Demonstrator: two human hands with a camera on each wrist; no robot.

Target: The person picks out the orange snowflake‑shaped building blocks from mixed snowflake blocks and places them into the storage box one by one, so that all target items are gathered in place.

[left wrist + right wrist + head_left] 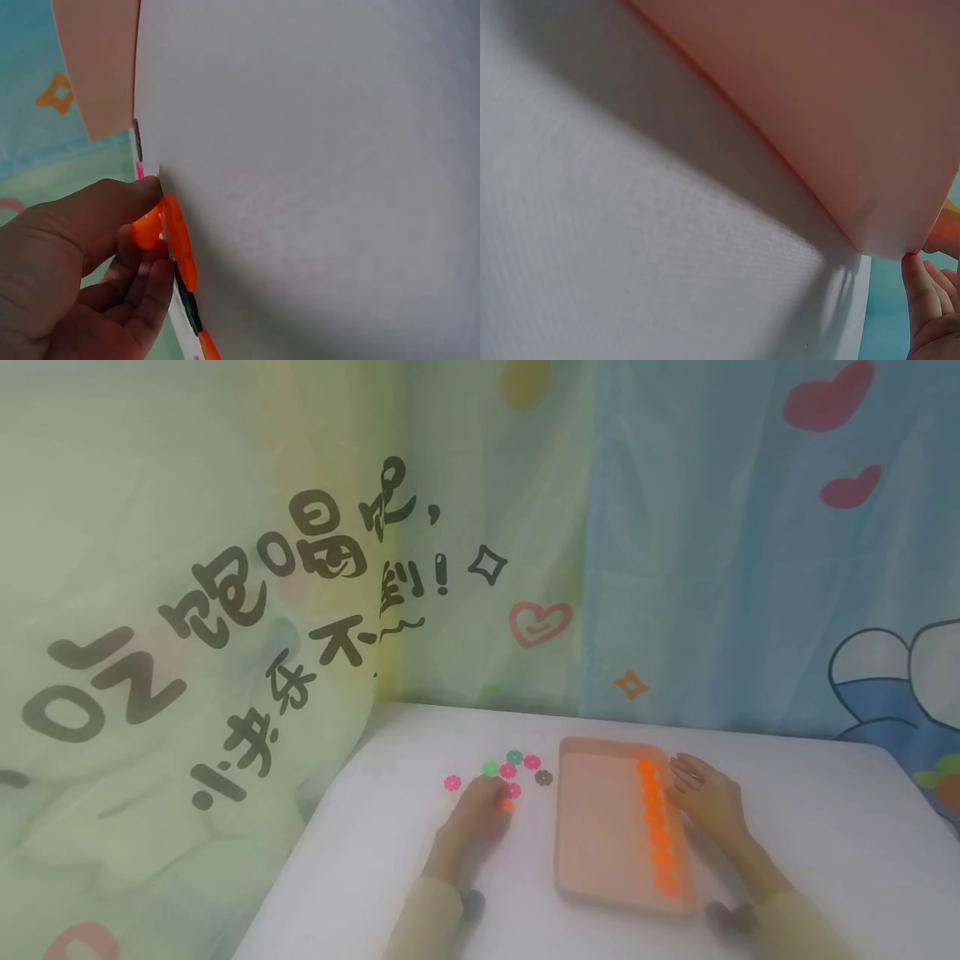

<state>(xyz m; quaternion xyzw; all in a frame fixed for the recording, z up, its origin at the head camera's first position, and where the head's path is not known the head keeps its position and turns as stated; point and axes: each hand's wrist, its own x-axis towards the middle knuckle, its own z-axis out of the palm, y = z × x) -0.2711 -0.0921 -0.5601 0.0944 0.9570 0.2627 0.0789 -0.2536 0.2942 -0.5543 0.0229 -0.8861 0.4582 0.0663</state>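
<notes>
My left hand (474, 810) is low over the table, left of the tray. In the left wrist view its thumb and fingers pinch an orange flower-shaped disc (178, 244), with more orange showing between them. Around that hand lie loose flower-shaped discs, among them a pink one (452, 783), a light green one (491, 767) and a brown one (543, 777). A shallow pink tray (603, 827) holds a row of orange discs (656, 827) along its right side. At the tray's right rim is my right hand (705, 793), fingers extended, a fingertip against the rim in the right wrist view.
Everything stands on a white table (360, 877). Behind it hangs a printed curtain (480, 677), and another cloth with large dark characters (150, 827) runs along the left side. The tray's raised rim separates the orange row from the right hand.
</notes>
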